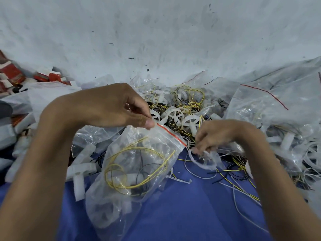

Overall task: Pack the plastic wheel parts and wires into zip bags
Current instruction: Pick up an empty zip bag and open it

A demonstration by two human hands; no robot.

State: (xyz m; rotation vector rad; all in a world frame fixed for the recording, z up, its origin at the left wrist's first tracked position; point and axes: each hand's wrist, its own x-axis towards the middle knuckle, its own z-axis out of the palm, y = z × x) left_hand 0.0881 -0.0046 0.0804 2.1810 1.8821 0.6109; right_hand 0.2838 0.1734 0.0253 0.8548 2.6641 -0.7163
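- The left hand (111, 105) reaches in from 8 o'clock. Its thumb and forefinger are pressed together on the upper-left end of the red seal strip (171, 133) of the zip bag (139, 173).
- The zip bag hangs from that pinch toward 6 o'clock, over the blue cloth (191, 214). Whether its seal is parted I cannot tell.
- Inside it are a yellow wire coil (121, 164), a thin black wire (141, 159) and, at the bottom, a white wheel part (104, 213).
- The right hand (220, 134) enters from 4 o'clock. Its fingers are curled downward and nip a thin white wire (191, 157) just beside the strip's lower-right end.
- The loose wheel parts (173, 113) are heaped just beyond both hands, toward 12 o'clock, tangled with yellow and black wire.
- More loose wires (239, 168) spread over the cloth at 3 o'clock, under the right wrist.
- Large clear bags (278, 108) are piled at 2 o'clock.
- Red and white boxes (10, 72) lie at 10 o'clock.
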